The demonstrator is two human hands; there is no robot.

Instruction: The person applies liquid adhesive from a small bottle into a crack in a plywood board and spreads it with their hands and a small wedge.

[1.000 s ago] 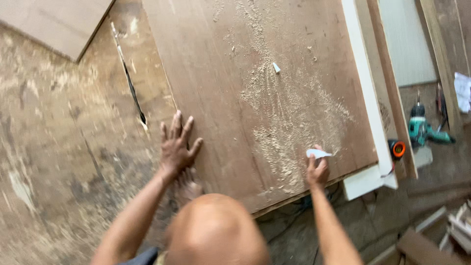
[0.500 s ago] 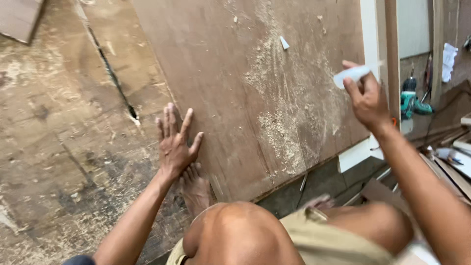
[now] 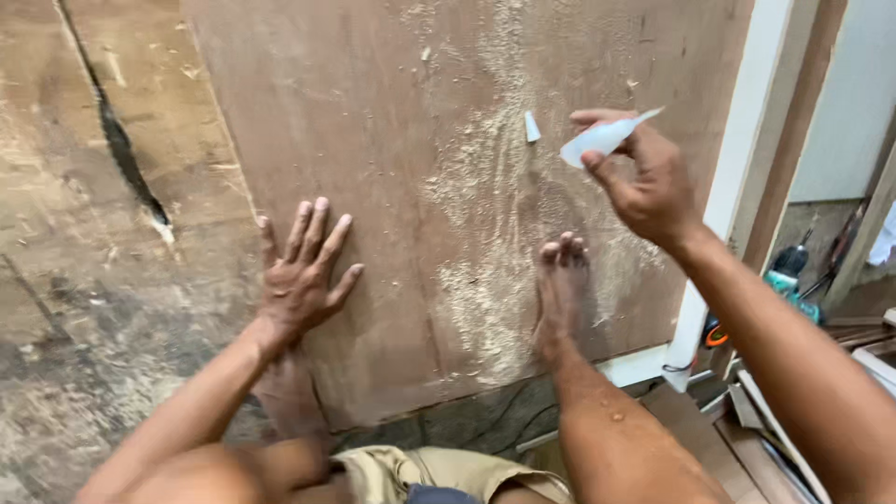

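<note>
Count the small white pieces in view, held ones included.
2. One small white cone-shaped cap lies on the brown board amid sawdust; one white tube is pinched in the right hand. More could be hidden in the sawdust.

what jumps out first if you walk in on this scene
A big brown board dusted with sawdust fills the middle. The left hand presses flat on the board's left edge, and a bare foot rests on it lower right. The right hand holds a small white tube above the board.
</note>
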